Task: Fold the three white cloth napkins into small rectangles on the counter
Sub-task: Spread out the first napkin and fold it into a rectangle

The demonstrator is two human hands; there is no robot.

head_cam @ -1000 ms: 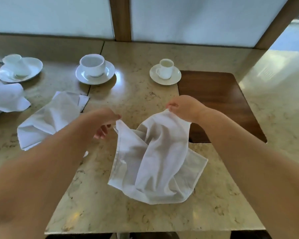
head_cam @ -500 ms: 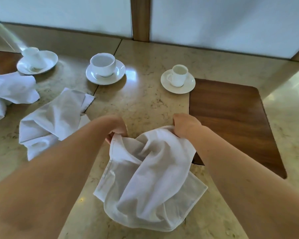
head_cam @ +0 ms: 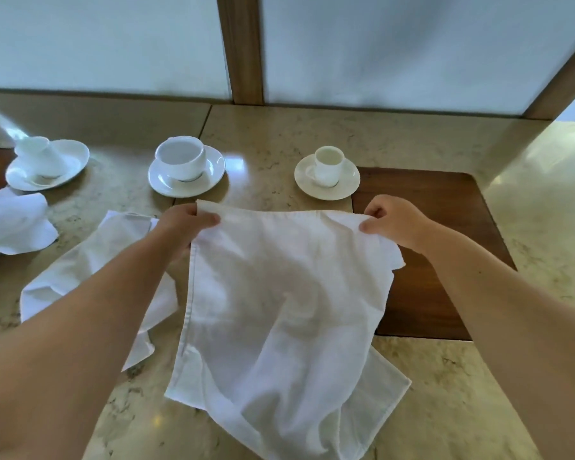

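Above the tabletop (head_cam: 279, 134), my left hand (head_cam: 188, 224) and right hand (head_cam: 394, 224) pinch the white napkin's (head_cam: 279, 293) top corners. Its bottom lies bunched there, so my fold may come out crooked.

Bare surface (head_cam: 279, 134) runs along the back wall and down the right side — open room there. Across the middle stand three obstacles: the tipped cup on its saucer (head_cam: 47, 164), the wide cup and saucer (head_cam: 186, 171), the small cup and saucer (head_cam: 327, 177). Gaps between them are passable. Left, two loose napkins (head_cam: 90, 270) (head_cam: 12, 224) cover the surface; the spread napkin (head_cam: 279, 310) fills the centre.
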